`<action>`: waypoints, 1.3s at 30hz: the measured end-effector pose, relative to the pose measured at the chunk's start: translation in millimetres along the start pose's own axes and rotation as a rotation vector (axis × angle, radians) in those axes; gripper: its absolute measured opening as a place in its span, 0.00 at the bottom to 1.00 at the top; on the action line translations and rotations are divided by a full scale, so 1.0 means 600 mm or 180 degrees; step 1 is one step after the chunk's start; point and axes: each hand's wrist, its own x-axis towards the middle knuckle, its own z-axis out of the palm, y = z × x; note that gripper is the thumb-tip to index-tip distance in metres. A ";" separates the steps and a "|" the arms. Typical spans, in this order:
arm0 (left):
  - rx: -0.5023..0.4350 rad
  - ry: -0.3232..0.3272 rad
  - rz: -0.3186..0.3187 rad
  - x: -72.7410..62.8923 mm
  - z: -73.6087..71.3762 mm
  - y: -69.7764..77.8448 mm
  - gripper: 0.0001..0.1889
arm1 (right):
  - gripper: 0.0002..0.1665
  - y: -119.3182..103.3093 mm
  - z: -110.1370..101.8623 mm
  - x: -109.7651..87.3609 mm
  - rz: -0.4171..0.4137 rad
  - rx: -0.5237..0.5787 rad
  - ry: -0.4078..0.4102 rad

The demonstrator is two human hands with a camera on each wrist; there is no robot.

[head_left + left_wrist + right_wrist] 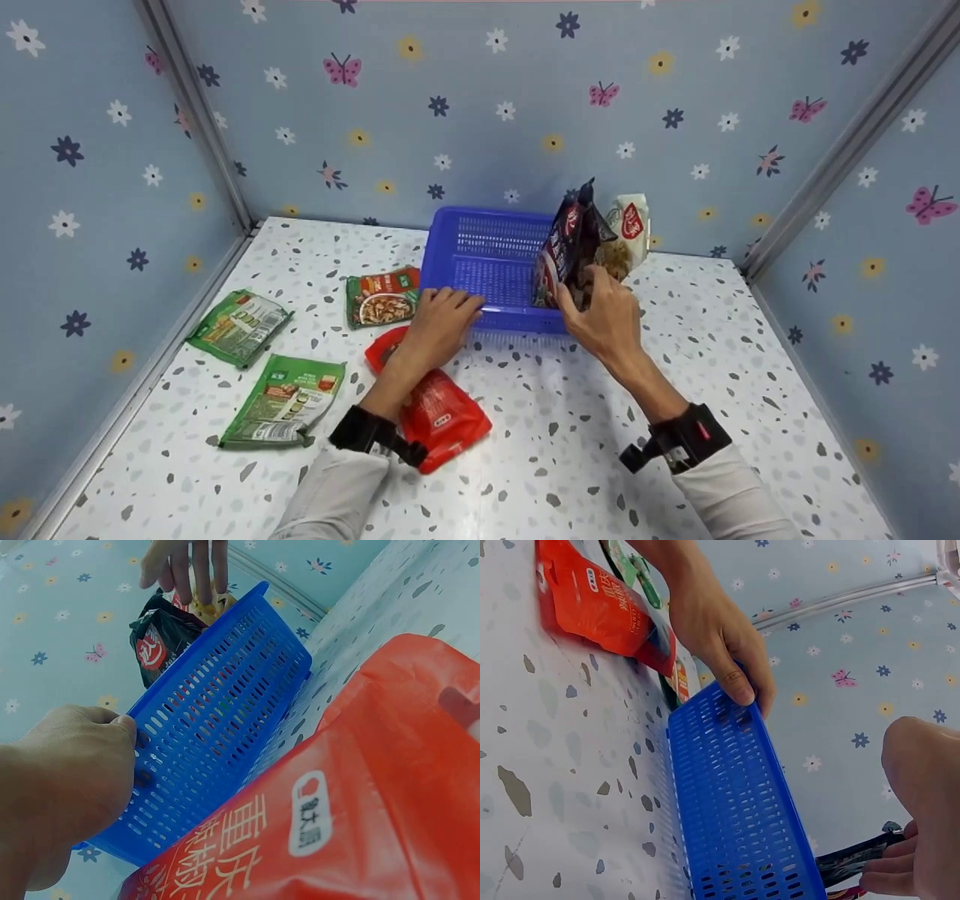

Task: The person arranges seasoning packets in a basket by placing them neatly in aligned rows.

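Note:
A blue perforated plastic basket (517,321) stands near the back wall. My left hand (444,330) grips its front rim near the left corner, thumb outside in the right wrist view. Inside the basket's right end a dark food packet (556,251) stands upright. Behind it, to the right, leans a pale packet (631,225) with a red label. My right hand (609,319) reaches over the front rim beside them. Its fingers (201,570) point downward, loosely spread, close against the packets. A red pouch (446,420) lies under my left forearm.
Left of the basket lies a green and orange packet (384,298) picturing a dish. Farther left on the speckled table (555,450) lie two green packets, one (240,328) near the left wall and another (287,401) closer to me. Flower-patterned panels (480,112) enclose three sides.

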 end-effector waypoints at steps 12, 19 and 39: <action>0.0002 0.0184 0.0129 -0.003 0.002 -0.001 0.15 | 0.29 0.002 0.006 -0.024 -0.1114 0.0517 -0.0566; 0.0090 0.0044 0.0094 -0.001 0.003 0.002 0.18 | 0.34 0.005 0.032 -0.026 -0.1601 0.0367 -0.0859; 0.0107 0.0035 0.0073 -0.001 0.001 0.000 0.17 | 0.32 -0.005 0.111 -0.035 -0.1357 -0.0041 -0.1200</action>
